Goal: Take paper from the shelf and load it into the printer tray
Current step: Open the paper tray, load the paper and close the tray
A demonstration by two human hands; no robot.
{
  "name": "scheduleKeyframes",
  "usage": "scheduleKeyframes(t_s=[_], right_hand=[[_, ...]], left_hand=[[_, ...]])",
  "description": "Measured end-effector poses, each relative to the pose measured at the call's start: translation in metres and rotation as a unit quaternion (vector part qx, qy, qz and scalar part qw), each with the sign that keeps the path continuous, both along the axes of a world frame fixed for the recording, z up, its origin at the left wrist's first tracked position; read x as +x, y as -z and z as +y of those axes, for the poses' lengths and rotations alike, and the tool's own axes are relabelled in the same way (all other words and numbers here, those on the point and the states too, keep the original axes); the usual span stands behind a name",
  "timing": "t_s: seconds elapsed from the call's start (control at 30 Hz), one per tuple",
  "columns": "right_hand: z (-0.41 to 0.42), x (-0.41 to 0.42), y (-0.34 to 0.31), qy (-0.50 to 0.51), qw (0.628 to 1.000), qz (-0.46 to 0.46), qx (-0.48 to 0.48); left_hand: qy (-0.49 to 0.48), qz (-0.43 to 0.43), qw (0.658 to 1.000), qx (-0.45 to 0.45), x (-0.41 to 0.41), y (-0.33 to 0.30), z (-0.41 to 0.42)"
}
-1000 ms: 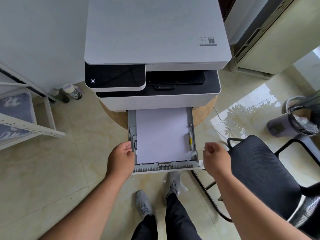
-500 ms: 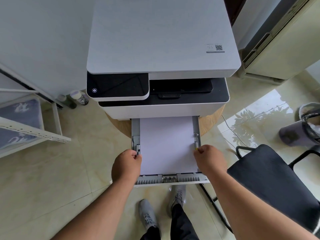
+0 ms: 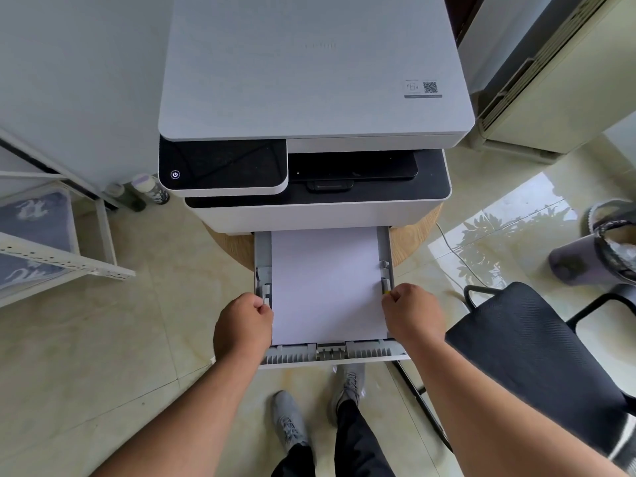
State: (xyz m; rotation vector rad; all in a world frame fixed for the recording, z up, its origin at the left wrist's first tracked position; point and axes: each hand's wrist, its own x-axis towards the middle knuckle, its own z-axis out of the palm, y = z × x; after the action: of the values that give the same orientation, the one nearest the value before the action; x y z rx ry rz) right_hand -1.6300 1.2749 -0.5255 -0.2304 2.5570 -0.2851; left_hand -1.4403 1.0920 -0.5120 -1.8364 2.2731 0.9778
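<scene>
A white printer (image 3: 316,77) stands on a round wooden stand. Its grey paper tray (image 3: 330,352) is pulled out toward me. A white stack of paper (image 3: 325,287) lies flat in the tray. My left hand (image 3: 242,327) is closed at the tray's left side, its fingers on the left paper guide (image 3: 265,292). My right hand (image 3: 413,313) is closed at the right side, pinching the right paper guide (image 3: 385,285) with the yellow tab. Both hands touch the edges of the paper stack.
A white metal shelf (image 3: 65,263) with grey patterned bins stands at the left. Two bottles (image 3: 151,189) sit on the floor beside the printer. A black mesh chair (image 3: 537,359) is close at the right, a lined waste bin (image 3: 599,249) beyond it. My feet (image 3: 320,404) are under the tray.
Both hands came in from outside the tray to its side guides, the right one moving farthest. Since half a second ago they have hardly shifted.
</scene>
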Motion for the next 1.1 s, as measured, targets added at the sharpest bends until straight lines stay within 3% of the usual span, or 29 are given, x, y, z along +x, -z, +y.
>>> scheduleKeyframes(t_s=[0.67,0.8,0.9,1.0,1.1], right_hand=[[0.000,0.001,-0.006,-0.027,0.999,-0.023,-0.018],[0.006,0.004,-0.013,-0.044,0.998,-0.040,-0.025],[0.018,0.012,-0.023,-0.088,0.995,0.002,-0.037],[0.035,0.023,-0.032,-0.143,0.987,0.059,-0.034],[0.055,0.032,-0.033,-0.183,0.982,0.052,-0.002]], left_hand=[[0.051,-0.007,0.999,0.018,0.007,0.007,-0.004],[0.093,0.016,0.995,0.041,0.021,0.010,-0.006],[0.157,0.023,0.987,0.007,0.040,0.004,-0.006],[0.263,-0.035,0.963,-0.045,0.065,-0.002,-0.005],[0.326,-0.098,0.940,-0.033,0.084,0.001,-0.002]])
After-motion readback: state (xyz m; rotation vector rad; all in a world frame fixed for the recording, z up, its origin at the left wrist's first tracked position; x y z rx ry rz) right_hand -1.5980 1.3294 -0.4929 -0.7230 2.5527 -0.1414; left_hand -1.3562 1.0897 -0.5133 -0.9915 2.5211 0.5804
